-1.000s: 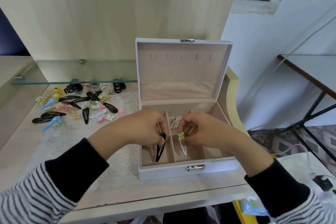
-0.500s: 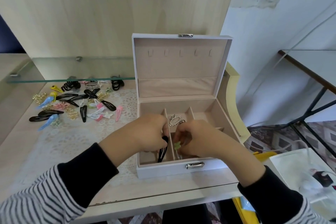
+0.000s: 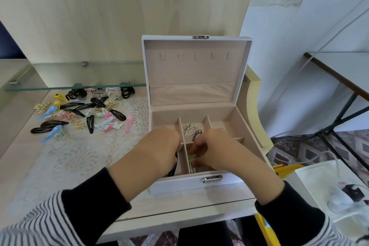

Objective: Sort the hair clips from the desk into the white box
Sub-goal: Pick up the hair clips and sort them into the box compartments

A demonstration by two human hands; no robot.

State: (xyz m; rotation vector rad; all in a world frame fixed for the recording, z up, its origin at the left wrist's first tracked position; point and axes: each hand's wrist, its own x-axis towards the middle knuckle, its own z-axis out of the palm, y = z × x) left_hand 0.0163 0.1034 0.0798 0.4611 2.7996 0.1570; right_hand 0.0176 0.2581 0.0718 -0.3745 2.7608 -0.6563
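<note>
As left hand [image 3: 159, 150] grips black clip [image 3: 173, 169] beside the divider [image 3: 186, 151], right hand [image 3: 215, 150] pinches green clip [image 3: 191, 159].

head-worn camera, looking forward and down, close over desk [image 3: 60, 166]

left hand [image 3: 159, 150]: fingertips tucked underneath, out of sight
black clip [image 3: 173, 169]: top end covered by the left hand
green clip [image 3: 191, 159]: mostly covered by right hand [image 3: 214, 151] fingers, shape unclear
white box [image 3: 199, 184]: left compartment floor largely hidden under the left hand
rear clips [image 3: 126, 92]: partly behind the glass shelf [image 3: 60, 86] edge
sleeves [image 3: 89, 211]: cut off at the bottom edge
</note>
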